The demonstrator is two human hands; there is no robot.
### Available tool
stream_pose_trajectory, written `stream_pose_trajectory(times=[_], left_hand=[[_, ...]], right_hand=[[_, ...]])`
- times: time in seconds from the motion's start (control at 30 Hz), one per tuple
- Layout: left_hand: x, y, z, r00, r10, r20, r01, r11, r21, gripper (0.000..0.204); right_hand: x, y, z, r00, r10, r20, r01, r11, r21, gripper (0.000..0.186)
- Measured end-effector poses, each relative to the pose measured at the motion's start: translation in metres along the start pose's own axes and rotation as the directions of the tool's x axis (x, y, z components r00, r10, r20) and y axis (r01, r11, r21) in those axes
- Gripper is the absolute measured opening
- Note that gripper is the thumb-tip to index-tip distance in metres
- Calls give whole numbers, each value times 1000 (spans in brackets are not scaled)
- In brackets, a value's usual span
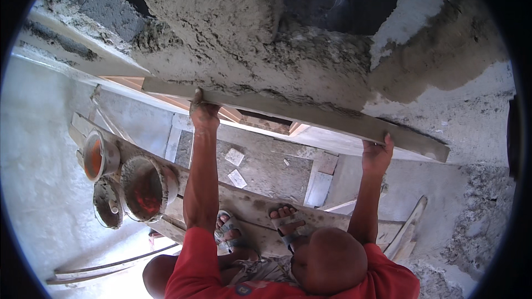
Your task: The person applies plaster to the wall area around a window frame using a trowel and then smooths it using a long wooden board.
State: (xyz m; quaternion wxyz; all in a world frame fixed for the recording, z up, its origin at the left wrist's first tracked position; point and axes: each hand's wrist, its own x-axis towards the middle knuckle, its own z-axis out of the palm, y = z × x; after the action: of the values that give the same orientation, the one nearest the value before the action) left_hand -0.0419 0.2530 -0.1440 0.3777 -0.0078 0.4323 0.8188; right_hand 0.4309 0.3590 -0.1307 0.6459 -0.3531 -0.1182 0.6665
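A long grey straightedge (299, 117), smeared with mortar, lies slantwise against the rough wet plaster (221, 22) of the wall. My left hand (204, 113) grips its lower edge towards the left end, thumb up on its face. Near the right end, my right hand (378, 156) is closed around the same edge. Both arms are stretched forward. A ragged ridge of mortar (332, 105) sits along the straightedge's upper edge.
I squat in sandals on wooden planks (249, 199). At left on the planks stand several mortar-stained buckets (145, 188). A dark wall opening (338, 0) lies above, and a wooden frame (233, 114) shows below the straightedge. Loose boards (407, 230) lean at right.
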Motion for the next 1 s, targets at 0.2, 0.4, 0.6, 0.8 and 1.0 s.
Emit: stream_pose_trajectory(times=[0.2,0.4,0.6,0.8,1.0], left_hand=[[-21,-3,21,1000,11,1,-11,1000,4,41],[-41,0,43,1000,4,-1,-4,1000,3,37],[-54,-3,56,999,30,36,-30,999,-19,36],[-86,7,91,995,55,82,-54,998,-13,34],[-99,13,107,994,87,59,-88,996,10,31]], right_hand=[[0,-33,4,1000,-25,-19,25,1000,13,36],[2,-57,7,997,-69,-43,68,998,-18,37],[7,-96,4,995,-91,38,92,995,-45,33],[4,-127,14,994,-103,21,104,991,-81,31],[8,-145,8,996,-87,32,90,989,-116,33]])
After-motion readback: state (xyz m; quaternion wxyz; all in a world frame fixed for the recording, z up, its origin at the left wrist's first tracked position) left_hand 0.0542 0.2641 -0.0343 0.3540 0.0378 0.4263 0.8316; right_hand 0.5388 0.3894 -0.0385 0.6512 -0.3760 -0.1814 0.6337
